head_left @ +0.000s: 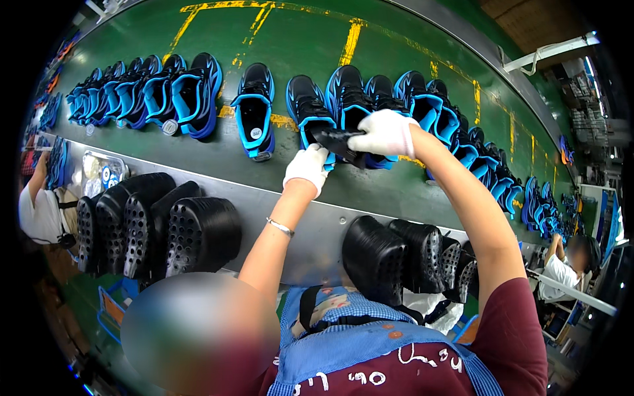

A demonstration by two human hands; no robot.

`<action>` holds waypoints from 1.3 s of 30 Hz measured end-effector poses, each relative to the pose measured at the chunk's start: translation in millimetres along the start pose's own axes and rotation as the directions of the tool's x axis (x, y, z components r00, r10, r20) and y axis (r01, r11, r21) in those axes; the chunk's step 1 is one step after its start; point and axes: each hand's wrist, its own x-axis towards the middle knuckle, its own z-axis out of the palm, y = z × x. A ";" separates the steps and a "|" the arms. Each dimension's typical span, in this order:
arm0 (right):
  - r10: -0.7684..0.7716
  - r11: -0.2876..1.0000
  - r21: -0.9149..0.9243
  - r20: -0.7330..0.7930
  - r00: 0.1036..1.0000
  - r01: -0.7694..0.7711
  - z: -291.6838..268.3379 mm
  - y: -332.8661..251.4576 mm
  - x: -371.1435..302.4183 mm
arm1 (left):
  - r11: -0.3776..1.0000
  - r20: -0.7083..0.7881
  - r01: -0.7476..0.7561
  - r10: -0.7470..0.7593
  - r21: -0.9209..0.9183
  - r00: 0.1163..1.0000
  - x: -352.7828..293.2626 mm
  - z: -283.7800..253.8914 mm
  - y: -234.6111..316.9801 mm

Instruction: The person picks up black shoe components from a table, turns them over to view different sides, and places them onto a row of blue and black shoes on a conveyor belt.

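Observation:
White gloves cover both my hands. My right hand [384,134] pinches a dark, flat black insole [338,140], its far end over the opening of a black sneaker [305,99] with bright blue lining. At that sneaker's heel, my left hand [307,169] has its fingers closed round the blue collar. The insole and my fingers hide part of the shoe's inside. Just right of it stands another black and blue sneaker [345,92], partly behind the insole and my right hand. A separate sneaker [254,99] with a round white sticker inside stands to the left.
More sneakers line the green conveyor belt [297,33] to the left and right. Nested stacks of black insoles with holed heels [205,228] [376,254] lie along the metal ledge [290,204]. A clear tray [104,170] of round stickers sits left. Co-workers [46,204] [568,267] are at both sides.

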 end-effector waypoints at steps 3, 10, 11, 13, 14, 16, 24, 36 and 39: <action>0.050 0.987 -0.145 -0.086 0.995 -0.062 14.9 -23.3 32.0 | 0.996 0.092 0.017 -0.026 0.090 0.995 8.8 0.9 1.0; 0.072 0.975 -0.168 -0.382 0.921 -0.146 77.9 -48.6 89.1 | 0.981 0.317 0.195 -0.187 0.008 0.930 32.0 1.7 -15.0; 0.011 0.967 -0.235 -0.347 0.938 -0.099 77.0 -44.5 92.3 | 0.981 0.321 0.192 -0.184 0.008 0.929 32.7 2.6 -14.7; 0.003 0.975 -0.210 -0.311 0.951 -0.071 67.3 -46.2 89.0 | 0.967 0.366 0.251 -0.246 0.033 0.898 33.9 -6.2 -5.5; -0.003 0.967 -0.248 -0.233 0.972 -0.056 64.4 -46.6 83.7 | 0.968 0.372 0.250 -0.243 0.030 0.896 34.9 0.5 -8.5; -0.026 0.956 -0.293 -0.145 0.989 -0.018 60.1 -50.8 78.3 | 0.987 0.282 0.160 -0.150 -0.013 0.948 33.1 9.5 -17.1; -0.091 0.941 -0.339 -0.174 0.980 0.028 58.2 -39.8 105.7 | 0.983 0.317 0.140 -0.170 0.117 0.933 37.1 -1.6 -3.2; 0.103 0.995 0.033 -0.451 0.887 -0.099 29.5 36.3 -33.8 | 0.934 -0.119 0.104 -0.066 0.343 0.991 11.7 -55.3 7.4; 0.349 0.927 0.080 -0.542 0.764 -0.366 46.4 104.6 -61.4 | 0.921 -0.235 -0.109 0.208 0.375 0.950 1.4 -61.6 50.5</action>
